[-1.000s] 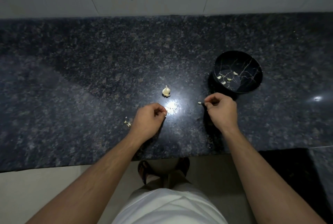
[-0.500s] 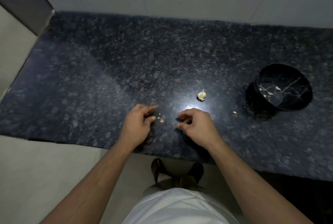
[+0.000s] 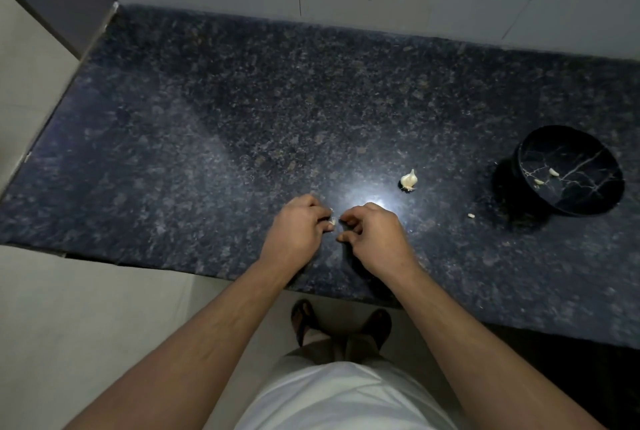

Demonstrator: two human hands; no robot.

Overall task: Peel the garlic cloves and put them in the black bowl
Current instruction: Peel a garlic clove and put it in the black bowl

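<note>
My left hand (image 3: 298, 232) pinches a small pale garlic piece (image 3: 332, 220) between thumb and fingers, low over the dark counter near its front edge. Right beside it, my right hand (image 3: 375, 239) has its fingers curled, with the fingertips close to that piece and nothing visible in them. What is left of the garlic bulb (image 3: 409, 180) lies on the counter to the right of my hands. The black bowl (image 3: 588, 197) with pale vein lines stands far right, tipped toward me, and holds two peeled cloves (image 3: 553, 172).
A small pale bit of garlic (image 3: 471, 216) lies on the counter (image 3: 207, 138) between the bulb and the bowl. White wall tiles run along the back. The counter ends at the left by a grey wall. My feet show below the front edge.
My right hand came left, away from the bowl, to meet my left hand. My left hand has picked up the pale piece that lay between them. The view has swung left.
</note>
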